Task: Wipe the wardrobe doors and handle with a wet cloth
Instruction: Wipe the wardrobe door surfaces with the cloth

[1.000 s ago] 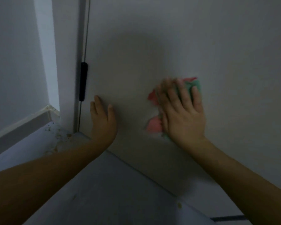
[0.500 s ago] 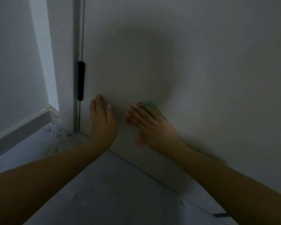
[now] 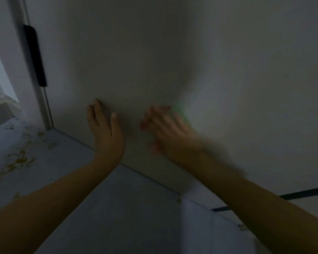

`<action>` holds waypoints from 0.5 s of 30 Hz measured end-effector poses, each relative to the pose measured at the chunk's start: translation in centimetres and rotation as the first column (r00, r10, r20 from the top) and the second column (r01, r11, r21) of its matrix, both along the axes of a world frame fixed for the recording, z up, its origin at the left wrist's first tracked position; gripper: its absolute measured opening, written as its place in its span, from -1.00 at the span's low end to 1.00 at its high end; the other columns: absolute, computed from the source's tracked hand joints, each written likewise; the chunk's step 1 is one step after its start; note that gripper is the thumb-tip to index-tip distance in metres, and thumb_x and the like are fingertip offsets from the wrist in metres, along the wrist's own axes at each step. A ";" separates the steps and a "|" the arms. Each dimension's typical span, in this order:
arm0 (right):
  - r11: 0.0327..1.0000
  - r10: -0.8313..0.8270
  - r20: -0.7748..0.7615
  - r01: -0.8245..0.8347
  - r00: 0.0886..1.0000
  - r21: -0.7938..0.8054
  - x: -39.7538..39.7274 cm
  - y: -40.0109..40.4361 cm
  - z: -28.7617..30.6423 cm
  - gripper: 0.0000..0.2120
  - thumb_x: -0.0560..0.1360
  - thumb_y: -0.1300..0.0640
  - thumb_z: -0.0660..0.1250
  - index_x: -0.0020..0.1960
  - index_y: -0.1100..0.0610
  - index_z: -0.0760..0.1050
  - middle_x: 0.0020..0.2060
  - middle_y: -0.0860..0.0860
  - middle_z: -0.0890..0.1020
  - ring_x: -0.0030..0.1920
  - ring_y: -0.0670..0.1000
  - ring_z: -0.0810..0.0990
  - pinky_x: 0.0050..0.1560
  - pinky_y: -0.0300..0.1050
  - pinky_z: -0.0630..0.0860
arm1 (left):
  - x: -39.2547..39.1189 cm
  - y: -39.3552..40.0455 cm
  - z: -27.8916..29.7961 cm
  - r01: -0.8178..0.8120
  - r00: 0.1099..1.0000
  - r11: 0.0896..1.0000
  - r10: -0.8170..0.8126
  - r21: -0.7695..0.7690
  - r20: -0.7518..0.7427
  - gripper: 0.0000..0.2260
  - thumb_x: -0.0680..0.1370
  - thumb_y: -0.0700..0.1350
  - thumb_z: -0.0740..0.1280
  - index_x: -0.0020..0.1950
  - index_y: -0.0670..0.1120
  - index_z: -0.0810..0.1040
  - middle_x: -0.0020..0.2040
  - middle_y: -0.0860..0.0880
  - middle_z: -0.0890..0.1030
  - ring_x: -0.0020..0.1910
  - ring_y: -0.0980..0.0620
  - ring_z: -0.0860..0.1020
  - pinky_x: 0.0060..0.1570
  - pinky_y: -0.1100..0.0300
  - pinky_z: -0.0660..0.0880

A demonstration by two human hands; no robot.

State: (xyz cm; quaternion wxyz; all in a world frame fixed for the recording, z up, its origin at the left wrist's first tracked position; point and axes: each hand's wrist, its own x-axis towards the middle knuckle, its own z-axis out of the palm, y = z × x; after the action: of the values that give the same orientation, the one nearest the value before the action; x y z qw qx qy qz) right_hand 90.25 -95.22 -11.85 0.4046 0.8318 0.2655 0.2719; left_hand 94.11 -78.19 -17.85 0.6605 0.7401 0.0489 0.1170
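Low on the wardrobe door (image 3: 173, 61), close to where it meets the floor (image 3: 117, 208), both hands are flat against the panel. Left hand (image 3: 104, 129) has straight fingers resting on the door, nothing in it. Right hand (image 3: 170, 132) is pretty blurry, fingers spread and pointing toward 11 o'clock, pressing the cloth (image 3: 179, 109) onto the door. Most of the cloth is hidden under the palm: green peeks out past the fingertips at about 1 o'clock, reddish bits show at the thumb side around 8 o'clock. Black handle (image 3: 35, 57) sits way off at 10 o'clock on the door's left edge, untouched. Floor has some brownish stains (image 3: 18, 160) at left.
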 end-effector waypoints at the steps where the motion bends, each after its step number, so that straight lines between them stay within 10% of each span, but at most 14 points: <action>1: 0.993 -0.045 -0.104 0.033 0.994 -0.112 -1.0 -0.6 -1.7 -0.49 0.52 -0.05 0.09 0.40 0.12 0.40 0.39 0.04 0.43 0.41 0.02 0.35 0.52 0.01 -0.23 | -0.1 -0.2 -0.2 -0.001 1.000 1.000 0.001 0.007 0.006 -0.42 0.59 0.06 0.01 0.56 -0.13 -0.02 0.56 -0.17 -0.07 0.54 -0.03 -0.06 0.37 0.32 -0.15; 4: 0.952 -0.166 -0.226 0.096 0.960 -0.291 -4.2 -3.9 -4.2 -0.39 0.44 -0.03 0.01 0.44 0.14 0.35 0.43 0.00 0.35 0.47 0.00 0.23 0.51 -0.02 -0.27 | -0.4 -0.6 -0.5 -0.015 1.000 1.000 0.015 0.004 -0.004 -0.48 0.64 -0.01 0.04 0.56 -0.13 -0.01 0.55 -0.19 -0.06 0.54 -0.07 -0.04 0.36 0.34 -0.13; 8: 0.994 -0.103 -0.032 0.101 0.994 -0.052 -7.6 -8.2 -1.8 -0.50 0.63 0.06 -0.03 0.54 0.13 0.04 0.49 -0.02 0.24 0.54 0.03 -0.09 0.52 -0.05 -0.16 | -1.6 -1.2 -1.2 0.033 0.999 0.999 -0.033 0.003 0.001 -0.41 0.57 0.05 0.00 0.56 -0.16 0.01 0.55 -0.20 -0.03 0.54 -0.07 -0.02 0.37 0.34 -0.13; 15: 0.979 -0.111 0.291 0.054 0.950 0.197 -5.6 -5.7 -0.2 -0.42 0.56 -0.02 0.13 0.54 0.07 0.11 0.55 0.03 0.07 0.54 0.07 -0.04 0.51 0.06 -0.18 | -2.1 -1.9 -1.7 0.065 0.998 0.998 -0.065 -0.011 0.001 -0.39 0.55 0.06 -0.03 0.56 -0.15 -0.02 0.55 -0.18 -0.05 0.54 -0.03 -0.04 0.36 0.37 -0.15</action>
State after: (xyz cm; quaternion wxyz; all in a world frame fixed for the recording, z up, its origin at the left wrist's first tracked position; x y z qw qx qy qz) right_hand 84.64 -100.93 -12.05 0.3713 0.8254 0.1393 0.4017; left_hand 92.03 -80.09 -19.56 0.6681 0.7375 0.0254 0.0955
